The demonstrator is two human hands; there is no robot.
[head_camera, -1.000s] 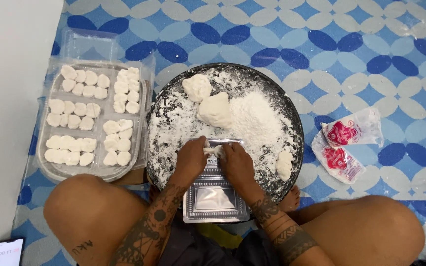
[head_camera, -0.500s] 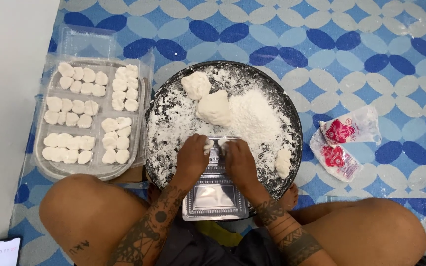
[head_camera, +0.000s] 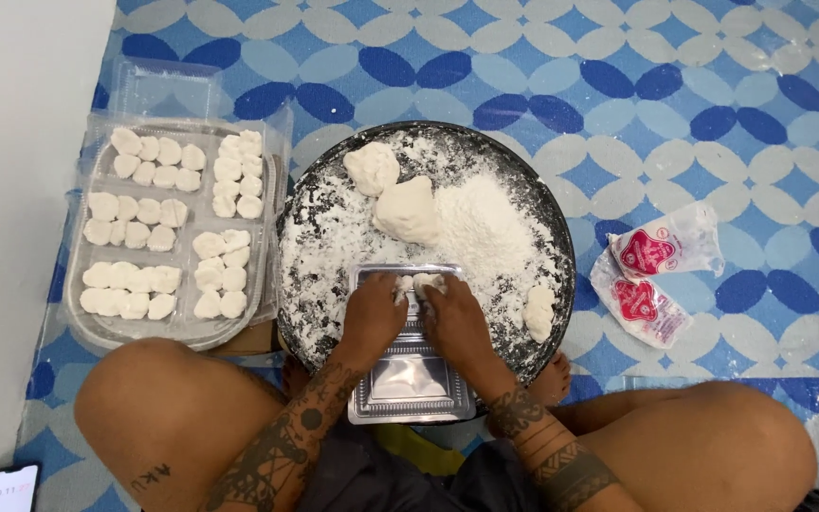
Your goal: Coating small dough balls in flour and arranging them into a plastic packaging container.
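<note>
Both hands (head_camera: 416, 318) have slid slightly forward, apparently pressing dough pieces (head_camera: 419, 283) into the clear tray (head_camera: 409, 384).

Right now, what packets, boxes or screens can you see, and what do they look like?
Two plastic bags: right of the pan, crumpled, clear with red labels.
Phone: bottom left corner, dark, screen lit.
Clear plastic containers: left of the pan, filled with white dough pieces.
Small clear tray: under both hands, rectangular.

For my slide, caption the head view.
Both hands press white dough pieces into a clear plastic tray over a floured round pan.
</note>
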